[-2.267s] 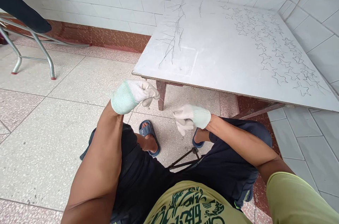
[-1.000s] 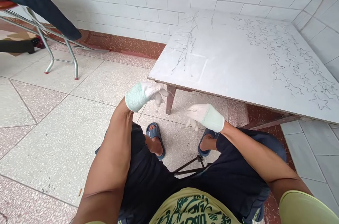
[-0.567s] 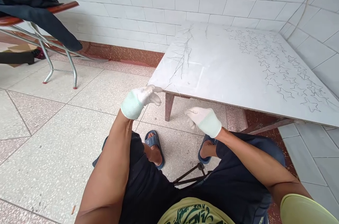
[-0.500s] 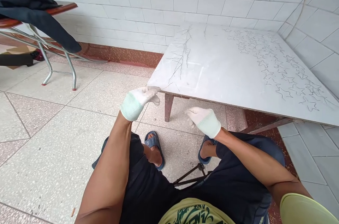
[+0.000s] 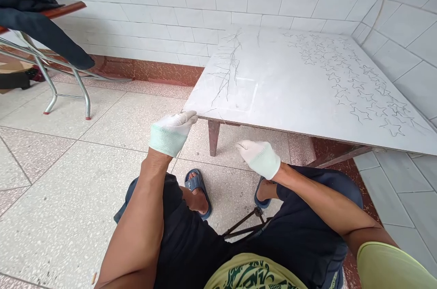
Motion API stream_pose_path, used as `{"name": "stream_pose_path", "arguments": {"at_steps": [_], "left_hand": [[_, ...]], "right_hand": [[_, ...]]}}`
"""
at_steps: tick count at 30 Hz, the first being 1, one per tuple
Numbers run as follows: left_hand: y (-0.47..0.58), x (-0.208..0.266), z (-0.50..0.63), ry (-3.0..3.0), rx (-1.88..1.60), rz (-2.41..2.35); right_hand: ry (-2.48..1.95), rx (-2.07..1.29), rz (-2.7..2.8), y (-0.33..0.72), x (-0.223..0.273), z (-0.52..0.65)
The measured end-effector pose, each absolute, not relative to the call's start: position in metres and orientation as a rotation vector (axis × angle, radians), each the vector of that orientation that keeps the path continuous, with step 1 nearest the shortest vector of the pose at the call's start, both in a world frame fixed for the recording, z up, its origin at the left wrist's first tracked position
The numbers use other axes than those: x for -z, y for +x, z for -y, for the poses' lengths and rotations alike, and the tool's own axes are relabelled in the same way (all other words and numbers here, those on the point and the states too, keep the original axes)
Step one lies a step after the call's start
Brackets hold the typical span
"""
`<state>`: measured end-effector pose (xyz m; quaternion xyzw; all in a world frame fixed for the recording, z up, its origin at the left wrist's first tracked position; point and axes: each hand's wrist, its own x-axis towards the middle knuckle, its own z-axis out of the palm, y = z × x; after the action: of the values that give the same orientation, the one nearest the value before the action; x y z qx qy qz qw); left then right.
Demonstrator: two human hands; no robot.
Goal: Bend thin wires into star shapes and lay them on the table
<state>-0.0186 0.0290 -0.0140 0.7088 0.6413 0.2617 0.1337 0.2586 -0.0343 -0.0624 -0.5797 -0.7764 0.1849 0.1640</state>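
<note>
My left hand (image 5: 172, 132), in a white glove with a mint cuff, is at the left front corner of the white-topped table (image 5: 290, 93). Its fingers are pressed together, and a thin wire (image 5: 207, 111) runs from the fingertips over the tabletop. My right hand (image 5: 258, 154), gloved the same way, is closed in a pinch below and in front of the table edge. A faint strand of wire slants from the edge toward it; whether both hands hold one piece I cannot tell. Loose straight wires (image 5: 227, 75) lie behind my left hand. Several star-shaped wire outlines (image 5: 358, 84) spread over the right side.
A table leg (image 5: 213, 138) stands between my hands, under the front edge. At the left, dark clothing (image 5: 51, 34) hangs over a red-topped folding table with metal legs (image 5: 82, 93). White tiled walls (image 5: 249, 2) border the work table behind and to the right.
The view has shifted slightly, so the room appears a little further left. My left hand has turned and its fingers are closer together at the table corner. My right hand stays pinched.
</note>
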Motion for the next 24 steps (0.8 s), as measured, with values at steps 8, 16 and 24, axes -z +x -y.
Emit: {"name": "stream_pose_path", "arguments": {"at_steps": [8, 16, 24], "left_hand": [[-0.011, 0.012, -0.024, 1.852, -1.069, -1.767], [-0.018, 0.004, -0.017, 1.564, -1.273, -1.783], [-0.008, 0.009, -0.021, 1.623, -1.075, -1.779]], "right_hand": [[-1.651, -0.806, 1.886, 0.259, 0.052, 0.032], [-1.564, -1.194, 1.362, 0.287, 0.020, 0.014], [-1.531, -0.972, 1.447, 0.334, -0.041, -0.062]]}}
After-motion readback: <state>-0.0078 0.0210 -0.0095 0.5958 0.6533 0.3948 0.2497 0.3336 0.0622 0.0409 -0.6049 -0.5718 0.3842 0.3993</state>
